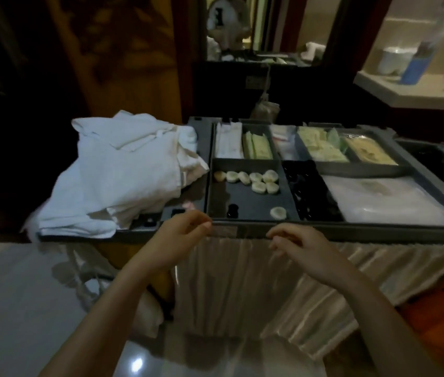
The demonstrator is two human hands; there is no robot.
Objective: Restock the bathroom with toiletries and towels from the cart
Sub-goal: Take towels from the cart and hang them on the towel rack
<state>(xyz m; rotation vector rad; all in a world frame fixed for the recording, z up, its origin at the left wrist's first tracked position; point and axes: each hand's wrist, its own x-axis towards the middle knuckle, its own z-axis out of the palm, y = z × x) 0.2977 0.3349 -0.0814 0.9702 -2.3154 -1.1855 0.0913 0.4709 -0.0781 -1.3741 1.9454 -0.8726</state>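
Observation:
The dark grey cart top (324,235) stands right in front of me. A heap of white towels (122,172) lies on its left end. Several small round soaps (256,180) sit in the near-left compartment. The back compartments hold white packets (229,144) and green sachets (260,146). My left hand (180,238) and my right hand (299,246) hover at the cart's front edge. Each pinches a top corner of a thin clear plastic bag (237,281), which hangs between them and is faint and hard to make out.
A cream satin skirt (378,268) hangs below the cart's edge. A flat clear-wrapped pack (386,197) fills the near-right compartment. At the back right, a light counter (419,96) carries a blue bottle (416,66) and a white cup. A dark wooden door is on the left.

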